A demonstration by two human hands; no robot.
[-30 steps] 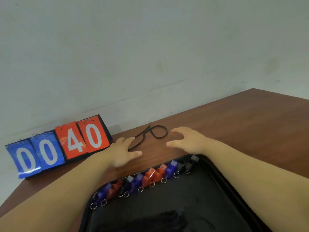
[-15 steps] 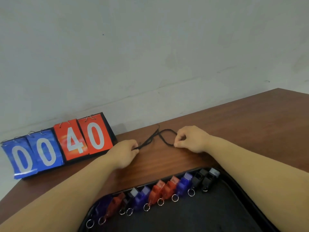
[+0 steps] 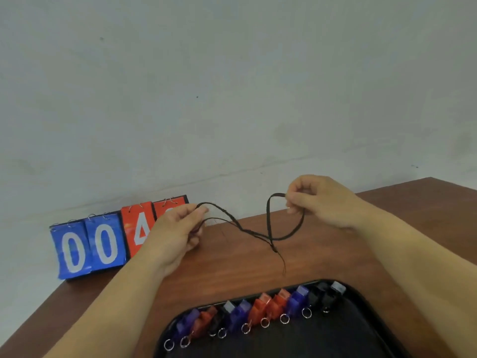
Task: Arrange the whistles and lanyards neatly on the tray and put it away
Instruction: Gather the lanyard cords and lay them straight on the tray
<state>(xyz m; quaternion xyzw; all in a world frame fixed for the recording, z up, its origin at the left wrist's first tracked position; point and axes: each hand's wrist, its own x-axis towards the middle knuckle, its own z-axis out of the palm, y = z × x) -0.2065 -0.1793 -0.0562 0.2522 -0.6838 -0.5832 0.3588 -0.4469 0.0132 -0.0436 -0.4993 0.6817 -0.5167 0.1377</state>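
A thin black lanyard (image 3: 258, 233) hangs in the air above the brown table, stretched between both hands. My left hand (image 3: 175, 233) pinches its left loop; my right hand (image 3: 320, 200) pinches its right loop. The cord's loose ends dangle down from the middle toward the table. Below, a black tray (image 3: 335, 337) holds a row of whistles (image 3: 258, 313) along its far rim: blue, red and black ones, each with a metal ring.
A flip scoreboard (image 3: 103, 244) with blue and red number cards stands at the back left of the table (image 3: 232, 275) against the grey wall. The table's right part runs back to a far edge at the wall.
Both hands closed on the lanyard where it lay on the table, then lifted it and pulled it apart. The view has tilted up, so the tray sits lower in frame.
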